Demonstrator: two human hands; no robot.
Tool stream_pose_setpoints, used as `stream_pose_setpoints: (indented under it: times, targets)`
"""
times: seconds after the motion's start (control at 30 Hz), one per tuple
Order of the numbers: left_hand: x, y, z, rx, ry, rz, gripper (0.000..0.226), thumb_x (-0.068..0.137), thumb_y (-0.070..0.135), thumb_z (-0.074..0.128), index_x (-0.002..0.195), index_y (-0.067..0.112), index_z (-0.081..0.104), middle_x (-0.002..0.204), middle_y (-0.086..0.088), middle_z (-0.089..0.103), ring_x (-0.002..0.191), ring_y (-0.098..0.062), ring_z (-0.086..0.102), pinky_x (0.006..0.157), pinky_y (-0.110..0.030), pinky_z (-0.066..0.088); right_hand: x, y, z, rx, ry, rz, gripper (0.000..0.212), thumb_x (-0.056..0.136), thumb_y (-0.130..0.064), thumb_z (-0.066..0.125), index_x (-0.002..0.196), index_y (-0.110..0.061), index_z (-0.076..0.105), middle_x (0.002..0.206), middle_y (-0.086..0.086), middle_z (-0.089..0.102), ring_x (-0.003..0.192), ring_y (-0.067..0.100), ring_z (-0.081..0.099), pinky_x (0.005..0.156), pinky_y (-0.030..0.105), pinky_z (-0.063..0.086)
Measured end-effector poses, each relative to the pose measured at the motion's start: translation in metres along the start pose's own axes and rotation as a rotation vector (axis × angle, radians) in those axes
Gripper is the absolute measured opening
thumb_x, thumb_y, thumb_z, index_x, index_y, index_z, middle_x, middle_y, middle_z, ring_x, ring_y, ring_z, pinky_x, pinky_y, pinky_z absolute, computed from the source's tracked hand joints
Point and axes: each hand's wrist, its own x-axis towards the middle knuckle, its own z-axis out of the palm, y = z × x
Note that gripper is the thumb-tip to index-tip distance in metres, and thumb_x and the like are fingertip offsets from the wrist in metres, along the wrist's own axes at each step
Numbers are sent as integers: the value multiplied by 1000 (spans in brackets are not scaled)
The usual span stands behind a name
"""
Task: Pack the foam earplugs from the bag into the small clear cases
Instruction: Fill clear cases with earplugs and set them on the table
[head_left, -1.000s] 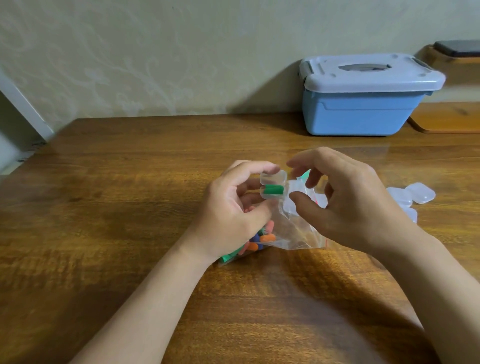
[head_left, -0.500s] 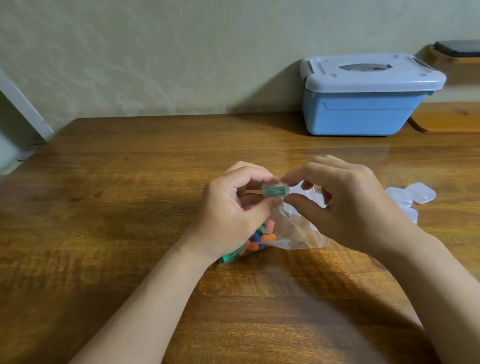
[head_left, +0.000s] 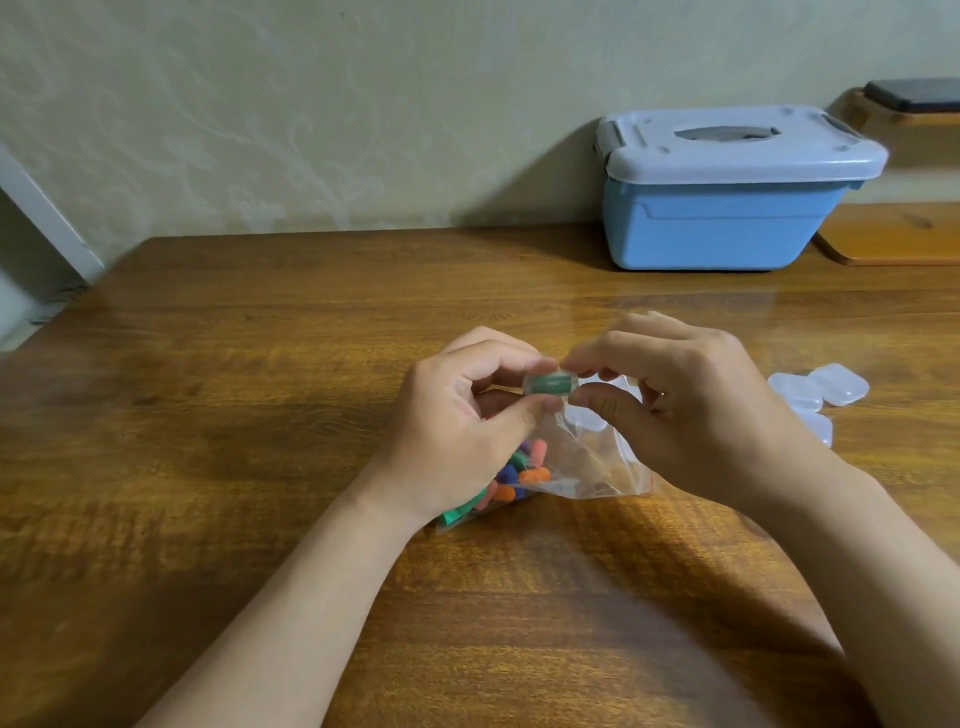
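While both hands meet above the middle of the tabletop (head_left: 218, 395), a small clear case (head_left: 550, 384), closed and showing a green earplug (head_left: 549, 385) inside, is held between them. Left hand (head_left: 457, 421): thumb and forefinger clamped on the case's left end. Right hand (head_left: 691, 410): thumb and forefinger clamped on the case's right end, remaining fingers (head_left: 675, 332) curled loosely behind. Directly beneath the hands, at 6 o'clock from the case, a clear bag (head_left: 587, 467) lies on the tabletop; loose earplugs (head_left: 524, 470) in orange, green, blue and pink are gathered in its left part, partly hidden by the left hand. More clear cases (head_left: 826, 387) lie in a cluster at 3 o'clock from the hands, partly hidden behind the right hand; whether these hold anything cannot be told. A blue box (head_left: 727, 223) with a pale grey lid (head_left: 737, 143) stands at 1 o'clock, against the wall (head_left: 311, 104), well apart from the hands.
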Motion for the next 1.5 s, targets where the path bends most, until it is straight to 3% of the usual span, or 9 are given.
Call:
stream_pose_setpoints:
  times: [0.2, 0.33, 0.47, 0.6, 0.8, 1.03, 1.23, 1.37, 1.5]
  targets:
    - [0, -1, 0, 29, 7, 21, 19, 84, 9, 77, 104, 9, 75, 103, -3, 70, 99, -20, 69, 78, -28, 61, 0, 0, 1, -5, -6, 7, 20, 85, -10, 75, 104, -15, 74, 92, -7, 65, 76, 7, 54, 61, 14, 42]
    - [0, -3, 0, 18, 9, 28, 20, 84, 5, 77, 104, 5, 75, 104, -6, 69, 100, -23, 69, 79, -33, 62, 0, -1, 1, -19, -5, 16, 21, 83, -11, 76, 104, -16, 74, 89, -14, 57, 72, -8, 47, 62, 10, 35]
    - [-2, -2, 1, -40, 8, 25, 20, 86, -1, 73, 105, 7, 73, 111, -8, 66, 92, -14, 71, 70, -36, 64, -1, -3, 0, 2, -10, 45, 23, 84, -20, 75, 107, -20, 71, 91, -17, 56, 71, -11, 48, 63, 7, 34]
    - [-2, -1, 2, -48, 44, 32, 19, 87, 12, 68, 105, 13, 73, 117, -5, 65, 110, -16, 66, 79, -27, 61, -1, -5, -3, 89, -20, 81, 30, 85, -31, 67, 114, -24, 67, 99, -18, 59, 85, -5, 54, 66, 12, 38]
    - [-2, -4, 3, -139, 26, 10, 33, 83, -14, 69, 113, -2, 63, 121, -17, 63, 112, -18, 69, 82, -33, 62, -2, -7, -3, 68, -15, 104, 28, 85, -23, 72, 113, -22, 71, 100, -11, 66, 79, -9, 51, 63, 13, 40]
    - [-2, -6, 1, 107, 91, -27, 38, 86, 14, 66, 122, 22, 59, 122, 1, 65, 119, -10, 63, 94, -30, 58, 2, 18, -11, 7, 197, 277, 26, 84, -22, 73, 110, -20, 72, 96, -10, 67, 79, -7, 56, 70, 13, 43]
    - [-1, -13, 3, 354, 41, 114, 23, 86, 5, 65, 108, 10, 69, 107, 2, 65, 102, -6, 60, 84, -15, 51, 4, 46, 2, -61, 184, 462, 21, 85, -20, 74, 107, -21, 72, 99, -4, 74, 91, 15, 68, 79, 30, 51]
    - [-1, -14, 3, 366, 39, 107, 20, 85, 7, 63, 103, 9, 71, 102, 3, 65, 97, -7, 62, 77, -20, 53, 7, 49, 12, -161, 66, 498, 21, 87, -23, 71, 108, -22, 69, 102, -2, 74, 96, 25, 67, 88, 45, 52]
    - [-1, -16, 2, 387, 18, 84, 20, 86, 11, 60, 104, 10, 70, 102, 3, 65, 98, -8, 61, 79, -25, 53, 10, 49, 13, -251, -28, 515, 23, 88, -25, 68, 111, -23, 67, 102, 2, 74, 99, 29, 66, 93, 46, 48]
